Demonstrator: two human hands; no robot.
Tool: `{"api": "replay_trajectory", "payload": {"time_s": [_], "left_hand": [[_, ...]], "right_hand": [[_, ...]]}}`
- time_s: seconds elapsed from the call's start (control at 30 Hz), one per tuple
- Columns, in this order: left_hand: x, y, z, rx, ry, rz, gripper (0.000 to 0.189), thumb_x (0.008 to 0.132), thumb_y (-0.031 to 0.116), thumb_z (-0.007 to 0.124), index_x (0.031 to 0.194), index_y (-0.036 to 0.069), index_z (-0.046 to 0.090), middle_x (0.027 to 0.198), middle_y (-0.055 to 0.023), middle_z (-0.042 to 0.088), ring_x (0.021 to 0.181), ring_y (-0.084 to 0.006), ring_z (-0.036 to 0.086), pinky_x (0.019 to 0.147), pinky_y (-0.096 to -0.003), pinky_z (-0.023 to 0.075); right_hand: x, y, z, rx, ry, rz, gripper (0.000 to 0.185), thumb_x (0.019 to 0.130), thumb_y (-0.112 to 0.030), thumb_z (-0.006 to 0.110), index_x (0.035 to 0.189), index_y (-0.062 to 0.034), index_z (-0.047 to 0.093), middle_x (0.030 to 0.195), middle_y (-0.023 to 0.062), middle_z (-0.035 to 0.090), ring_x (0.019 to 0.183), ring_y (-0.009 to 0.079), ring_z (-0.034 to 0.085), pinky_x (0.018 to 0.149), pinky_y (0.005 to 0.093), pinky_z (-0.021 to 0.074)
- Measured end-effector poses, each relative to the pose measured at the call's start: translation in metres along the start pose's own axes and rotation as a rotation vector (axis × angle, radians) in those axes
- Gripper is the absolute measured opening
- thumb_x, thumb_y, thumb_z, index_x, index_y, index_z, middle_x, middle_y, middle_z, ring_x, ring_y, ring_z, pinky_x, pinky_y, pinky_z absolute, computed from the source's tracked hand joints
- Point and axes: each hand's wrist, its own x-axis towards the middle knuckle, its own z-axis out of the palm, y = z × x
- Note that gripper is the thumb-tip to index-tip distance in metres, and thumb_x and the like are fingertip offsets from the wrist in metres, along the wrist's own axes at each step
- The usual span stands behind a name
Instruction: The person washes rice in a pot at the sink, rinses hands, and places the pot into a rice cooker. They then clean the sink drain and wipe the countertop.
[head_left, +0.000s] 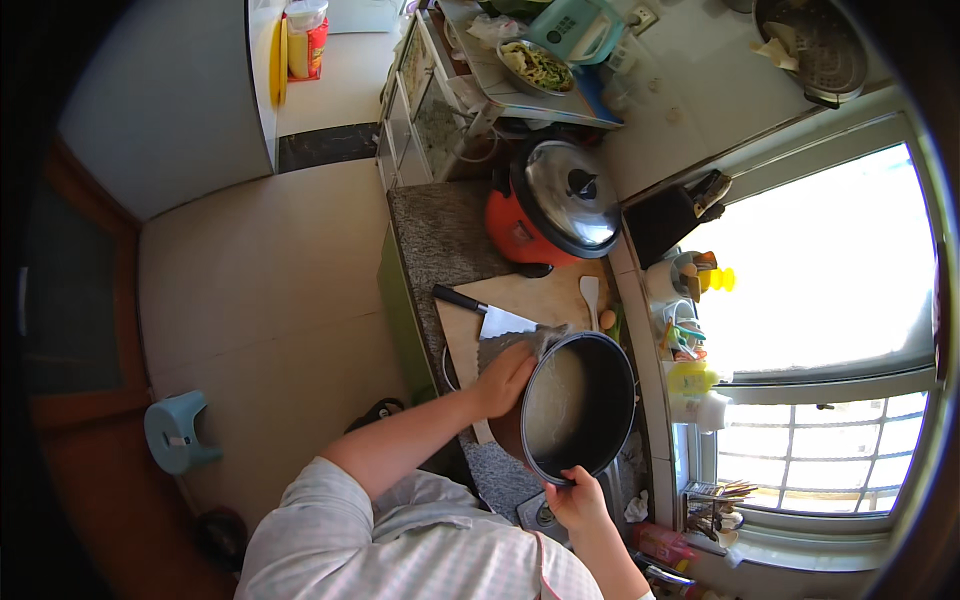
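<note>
A round dark inner pot (616, 397) is tilted above the counter, with whitish contents, perhaps rice in cloudy water, at its lower side. My right hand (577, 499) grips its near rim, thumb over the edge. Against the pot's outer left wall my left hand (504, 379) holds a grey cloth (517, 345). A cleaver (504, 322) with a black handle lies on the wooden cutting board (480, 289), its blade partly under the cloth. Farther along the counter stands a red rice cooker (517, 229), its shiny metal lid (570, 187) on top.
A white spatula (590, 296) and an egg (607, 320) lie near the wall. The knife block (660, 225) stands by the window. Beyond the cooker, a bowl of chopped vegetables (536, 67) rests on a cabinet. A blue stool (176, 433) is on the floor at the left.
</note>
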Motion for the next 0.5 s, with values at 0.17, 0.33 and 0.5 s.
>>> {"api": "replay_trajectory", "payload": {"time_s": [0.17,0.33,0.5], "left_hand": [[0.096,-0.003,-0.012,-0.282,-0.463,-0.303,0.047,0.104,0.034,0.042,0.138,0.004,0.053,0.135,-0.0166,0.058,0.121,-0.0268,0.056,0.106,-0.0327,0.0394],[0.118,-0.026,0.001,-0.752,-0.686,-0.658,0.053,0.101,0.044,0.048,0.137,0.005,0.055,0.133,-0.0105,0.06,0.114,-0.0189,0.06,0.103,-0.0345,0.0429],[0.036,-0.002,0.043,-1.349,-0.415,-0.852,0.052,0.102,0.041,0.046,0.139,0.004,0.051,0.137,-0.0104,0.056,0.12,-0.0187,0.056,0.106,-0.0344,0.0411]], "right_hand": [[-0.046,-0.003,0.012,-0.053,0.068,0.004,0.027,0.088,-0.003,0.046,0.113,0.0043,0.054,0.096,0.0187,0.067,0.079,0.0339,0.07,0.055,0.0369,0.0622],[-0.078,0.001,0.006,-0.005,0.029,0.059,0.024,0.086,-0.006,0.051,0.107,-0.0005,0.06,0.098,0.0148,0.069,0.085,0.0314,0.07,0.056,0.041,0.0605],[-0.087,0.007,0.016,0.069,-0.015,-0.036,0.029,0.083,-0.006,0.052,0.109,-0.0026,0.062,0.103,0.0126,0.069,0.089,0.0302,0.07,0.058,0.0397,0.0598]]}}
